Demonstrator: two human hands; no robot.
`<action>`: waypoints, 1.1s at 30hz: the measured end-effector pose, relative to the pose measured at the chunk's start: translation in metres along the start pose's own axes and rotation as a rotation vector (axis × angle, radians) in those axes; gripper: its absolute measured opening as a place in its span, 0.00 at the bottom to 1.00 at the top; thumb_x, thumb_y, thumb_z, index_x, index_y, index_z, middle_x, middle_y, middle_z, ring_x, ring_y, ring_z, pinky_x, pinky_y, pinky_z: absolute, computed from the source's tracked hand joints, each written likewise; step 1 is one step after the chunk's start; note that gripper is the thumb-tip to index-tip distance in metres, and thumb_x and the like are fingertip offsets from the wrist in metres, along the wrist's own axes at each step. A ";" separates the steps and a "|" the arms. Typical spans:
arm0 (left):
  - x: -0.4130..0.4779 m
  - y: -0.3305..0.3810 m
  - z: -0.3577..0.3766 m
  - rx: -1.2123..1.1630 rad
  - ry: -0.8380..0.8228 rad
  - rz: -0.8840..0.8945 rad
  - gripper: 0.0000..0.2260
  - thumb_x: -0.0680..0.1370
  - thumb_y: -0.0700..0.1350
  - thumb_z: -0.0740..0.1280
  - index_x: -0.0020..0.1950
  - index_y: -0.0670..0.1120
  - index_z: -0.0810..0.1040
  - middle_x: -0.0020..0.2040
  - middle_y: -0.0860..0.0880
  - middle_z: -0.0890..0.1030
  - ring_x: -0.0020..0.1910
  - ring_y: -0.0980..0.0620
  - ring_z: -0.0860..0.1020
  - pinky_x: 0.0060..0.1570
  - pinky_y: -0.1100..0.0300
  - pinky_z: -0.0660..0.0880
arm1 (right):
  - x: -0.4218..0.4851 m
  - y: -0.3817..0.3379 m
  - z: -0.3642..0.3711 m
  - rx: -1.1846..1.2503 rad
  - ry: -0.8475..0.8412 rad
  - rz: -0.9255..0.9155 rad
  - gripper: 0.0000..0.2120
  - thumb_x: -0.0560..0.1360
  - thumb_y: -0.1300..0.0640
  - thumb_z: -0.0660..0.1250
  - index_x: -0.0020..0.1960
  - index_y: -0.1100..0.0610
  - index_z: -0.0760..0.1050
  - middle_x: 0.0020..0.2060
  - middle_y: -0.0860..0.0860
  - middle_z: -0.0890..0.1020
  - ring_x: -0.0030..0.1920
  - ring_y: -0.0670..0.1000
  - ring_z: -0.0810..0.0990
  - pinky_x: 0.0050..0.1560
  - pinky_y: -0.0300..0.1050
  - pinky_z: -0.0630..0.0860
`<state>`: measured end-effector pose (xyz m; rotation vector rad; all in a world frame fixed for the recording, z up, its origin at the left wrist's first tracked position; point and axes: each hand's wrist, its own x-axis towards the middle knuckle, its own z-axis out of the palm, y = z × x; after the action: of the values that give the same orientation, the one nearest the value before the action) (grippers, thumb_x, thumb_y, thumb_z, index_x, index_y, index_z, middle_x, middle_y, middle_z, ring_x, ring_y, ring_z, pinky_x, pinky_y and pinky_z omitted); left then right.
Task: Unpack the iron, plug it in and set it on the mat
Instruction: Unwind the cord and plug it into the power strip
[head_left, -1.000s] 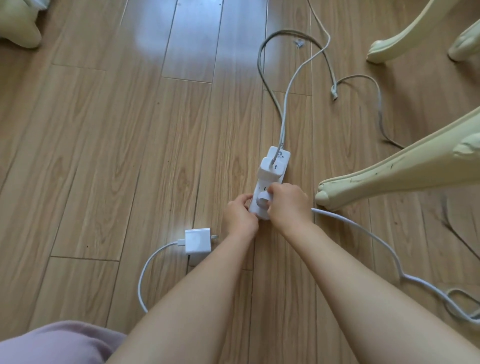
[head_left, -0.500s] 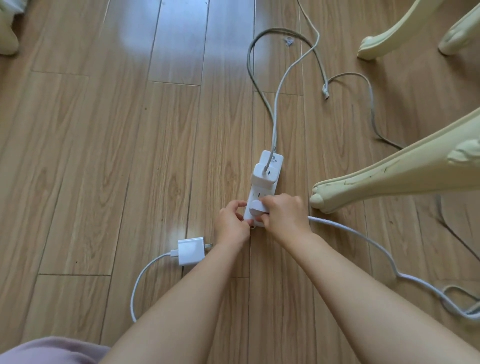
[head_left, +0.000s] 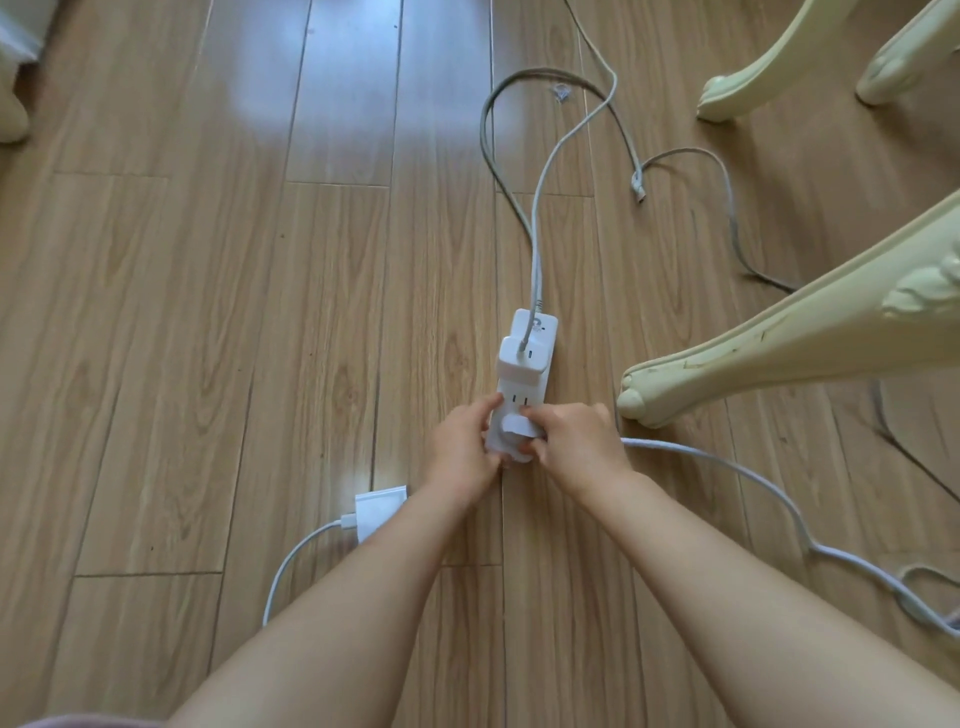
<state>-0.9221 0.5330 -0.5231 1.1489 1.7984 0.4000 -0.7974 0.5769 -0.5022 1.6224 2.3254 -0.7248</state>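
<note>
A white power strip (head_left: 524, 395) lies on the wooden floor. My left hand (head_left: 462, 452) grips its near end from the left side. My right hand (head_left: 576, 441) is closed on a white plug (head_left: 517, 427) that sits on the strip's nearest socket. A pale braided cord (head_left: 727, 483) runs from under my right hand off to the lower right. A white charger block (head_left: 524, 357) with a grey cable is plugged into the strip's far end. Neither the iron nor a mat is in view.
A loose white charger (head_left: 376, 512) with its cable lies on the floor left of my left forearm. Cream carved furniture legs (head_left: 753, 353) stand close to the right of the strip, more at the top right. Grey cables (head_left: 680, 156) loop across the floor beyond.
The view has shifted so the strip sits lower in frame. My right hand has pressed the white plug down onto the strip's near socket, while my left hand kept steadying the strip.
</note>
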 end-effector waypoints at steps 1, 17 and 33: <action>-0.001 0.001 0.000 0.003 0.000 0.006 0.29 0.71 0.41 0.71 0.71 0.49 0.67 0.58 0.45 0.76 0.55 0.48 0.76 0.52 0.64 0.69 | -0.001 -0.002 -0.001 -0.050 -0.010 -0.011 0.11 0.75 0.56 0.61 0.55 0.54 0.77 0.51 0.53 0.83 0.56 0.56 0.77 0.49 0.48 0.59; 0.015 0.011 -0.002 -0.041 -0.033 -0.173 0.20 0.69 0.41 0.70 0.58 0.47 0.70 0.45 0.47 0.79 0.43 0.47 0.76 0.35 0.60 0.69 | 0.003 -0.012 0.005 0.124 0.023 0.063 0.06 0.72 0.59 0.64 0.47 0.62 0.75 0.48 0.58 0.79 0.49 0.61 0.77 0.38 0.45 0.64; -0.011 0.026 -0.040 -0.992 -0.531 -0.446 0.23 0.77 0.62 0.56 0.61 0.47 0.74 0.50 0.49 0.76 0.47 0.50 0.75 0.46 0.54 0.78 | -0.044 0.019 -0.029 1.171 -0.081 0.133 0.13 0.74 0.67 0.65 0.58 0.61 0.77 0.43 0.47 0.82 0.37 0.34 0.79 0.36 0.25 0.71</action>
<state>-0.9398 0.5448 -0.4794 0.1161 1.0823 0.5561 -0.7608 0.5603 -0.4632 1.9685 1.7010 -2.3146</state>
